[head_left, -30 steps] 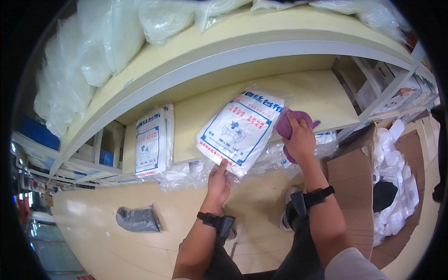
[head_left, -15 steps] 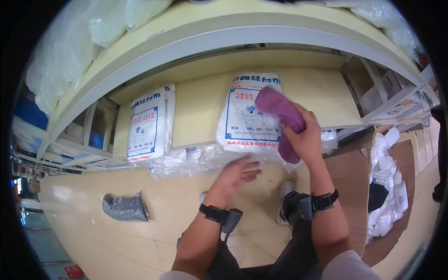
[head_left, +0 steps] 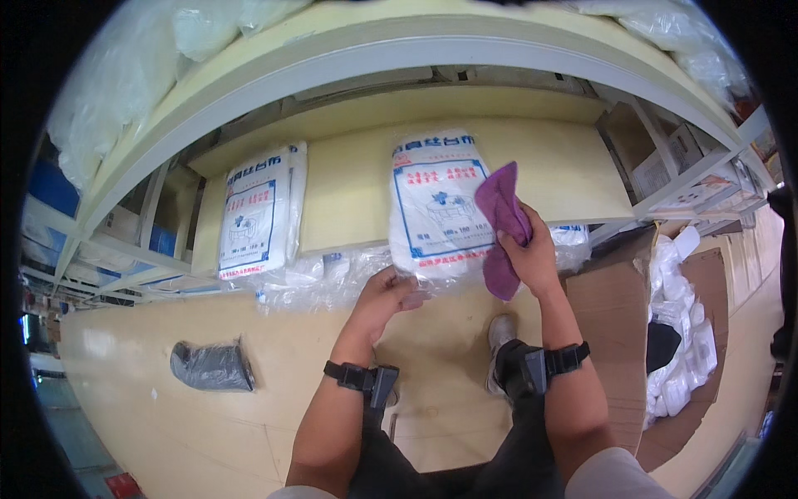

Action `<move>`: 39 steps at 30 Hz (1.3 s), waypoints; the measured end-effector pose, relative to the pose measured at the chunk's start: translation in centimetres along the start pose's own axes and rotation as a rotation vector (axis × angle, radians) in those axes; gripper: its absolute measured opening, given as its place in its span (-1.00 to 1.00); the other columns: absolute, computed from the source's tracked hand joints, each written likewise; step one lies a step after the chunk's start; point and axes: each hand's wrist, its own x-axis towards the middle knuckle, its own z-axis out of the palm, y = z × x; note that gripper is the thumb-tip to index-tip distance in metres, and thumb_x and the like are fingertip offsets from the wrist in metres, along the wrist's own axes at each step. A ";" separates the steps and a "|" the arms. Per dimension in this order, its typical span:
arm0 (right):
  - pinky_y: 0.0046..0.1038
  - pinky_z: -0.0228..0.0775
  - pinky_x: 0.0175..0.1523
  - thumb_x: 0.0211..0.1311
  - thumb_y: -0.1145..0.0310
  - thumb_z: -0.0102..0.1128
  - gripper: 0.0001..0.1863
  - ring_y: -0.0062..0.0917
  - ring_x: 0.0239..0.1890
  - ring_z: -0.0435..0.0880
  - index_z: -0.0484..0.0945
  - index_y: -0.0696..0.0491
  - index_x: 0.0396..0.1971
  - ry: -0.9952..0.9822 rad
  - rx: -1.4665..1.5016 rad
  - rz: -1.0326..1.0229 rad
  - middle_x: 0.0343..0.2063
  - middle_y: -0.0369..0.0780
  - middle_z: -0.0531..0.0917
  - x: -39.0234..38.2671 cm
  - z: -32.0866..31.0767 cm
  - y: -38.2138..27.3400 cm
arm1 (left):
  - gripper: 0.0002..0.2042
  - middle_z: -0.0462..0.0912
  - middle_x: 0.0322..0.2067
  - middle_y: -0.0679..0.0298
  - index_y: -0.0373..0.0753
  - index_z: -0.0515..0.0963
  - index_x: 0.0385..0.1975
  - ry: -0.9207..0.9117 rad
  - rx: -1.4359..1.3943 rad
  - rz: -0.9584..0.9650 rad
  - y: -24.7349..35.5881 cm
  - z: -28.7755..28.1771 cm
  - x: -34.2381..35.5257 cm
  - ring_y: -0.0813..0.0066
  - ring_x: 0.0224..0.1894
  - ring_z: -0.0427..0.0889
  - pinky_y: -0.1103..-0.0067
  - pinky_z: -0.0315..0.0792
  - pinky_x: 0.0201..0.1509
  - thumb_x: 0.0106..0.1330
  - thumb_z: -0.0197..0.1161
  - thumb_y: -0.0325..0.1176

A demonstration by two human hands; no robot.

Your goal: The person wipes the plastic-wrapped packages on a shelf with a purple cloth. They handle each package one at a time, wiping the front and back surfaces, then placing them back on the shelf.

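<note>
A folded purple cloth is gripped in my right hand, held upright against the right edge of a flat white plastic package with blue and red print. That package lies on the pale shelf. At its lower left corner, my left hand has its fingers curled on the clear plastic edge, the fingertips partly behind the film. A second printed package of the same kind lies on the shelf to the left, on top of another one.
More clear-wrapped packs lie below the shelf's front edge. An open cardboard box holding white plastic bundles stands at the right. On the floor at left is a dark wrapped bundle. Clear plastic bags sit on the upper shelf.
My left hand has moved from just below the middle package onto its lower left corner and closed there. In my right hand, the cloth has swung more upright at the package's right side.
</note>
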 end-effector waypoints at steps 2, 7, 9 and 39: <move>-0.18 0.46 0.18 0.13 0.38 0.38 -0.34 -0.02 0.05 0.61 0.45 0.08 0.29 0.029 0.087 -0.102 0.00 0.12 0.60 0.1 0.7 0.5 | -0.71 0.64 0.02 0.10 -0.36 0.44 0.14 0.026 -0.090 -0.036 0.4 0.4 -0.7 0.17 0.04 0.71 0.33 0.65 0.12 0.49 0.20 -0.43; -0.29 0.44 0.19 0.10 0.53 0.33 -0.38 -0.18 0.06 0.59 0.49 0.07 0.25 0.258 0.065 -0.115 0.01 0.00 0.59 0.4 0.8 -2.9 | -0.66 0.57 0.14 0.04 -0.40 0.36 0.22 0.109 -0.192 0.052 -0.9 -0.5 -0.4 0.06 0.17 0.63 0.25 0.56 0.28 0.52 0.13 -0.47; -0.33 0.41 0.23 0.06 0.60 0.28 -0.37 -0.26 0.10 0.59 0.50 0.10 0.23 0.317 -0.020 -0.190 0.05 -0.04 0.59 0.0 -0.5 -5.1 | -0.66 0.55 0.17 0.02 -0.42 0.35 0.24 0.069 -0.276 0.078 -1.9 -0.2 0.0 0.08 0.21 0.60 0.25 0.53 0.33 0.52 0.10 -0.50; -0.02 0.47 0.07 -0.09 0.60 0.37 -0.45 0.13 -0.02 0.55 0.42 0.01 -0.02 -0.082 -0.322 -0.034 -0.06 0.11 0.48 -3.2 2.9 -1.9 | -0.69 0.59 0.11 -0.01 -0.46 0.37 0.16 0.008 -0.612 0.048 -0.3 1.9 -0.5 0.06 0.21 0.59 0.25 0.46 0.41 0.61 -0.10 -0.36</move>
